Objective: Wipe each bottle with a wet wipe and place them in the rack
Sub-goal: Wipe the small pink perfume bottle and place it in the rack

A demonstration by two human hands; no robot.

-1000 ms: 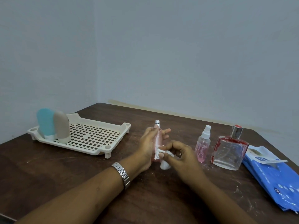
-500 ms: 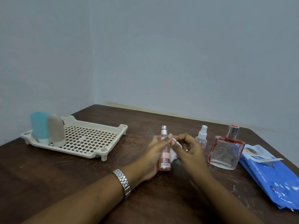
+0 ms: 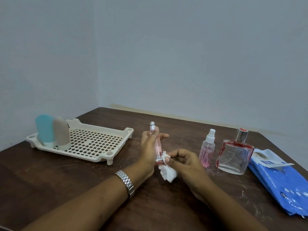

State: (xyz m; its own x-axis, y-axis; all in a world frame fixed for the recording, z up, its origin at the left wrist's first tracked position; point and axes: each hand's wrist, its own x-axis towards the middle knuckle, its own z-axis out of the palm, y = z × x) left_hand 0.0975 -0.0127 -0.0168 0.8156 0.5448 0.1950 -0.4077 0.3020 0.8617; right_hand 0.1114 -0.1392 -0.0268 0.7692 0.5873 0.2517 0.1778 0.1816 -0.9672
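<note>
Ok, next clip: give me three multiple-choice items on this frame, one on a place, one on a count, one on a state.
1. Where does the blue wipes pack lie?
A. in the rack
B. at the table's right edge
C. behind the rack

2. How many bottles stand in the rack?
A. none
B. two
C. four

3. What is the slim pink bottle's state?
A. held in the left hand
B. lying flat on the table
C. standing in the rack

Answers: 1 B, it lies right of the square glass bottle. 2 B, one blue, one beige. 3 A, while the right hand presses a white wipe to it.
</note>
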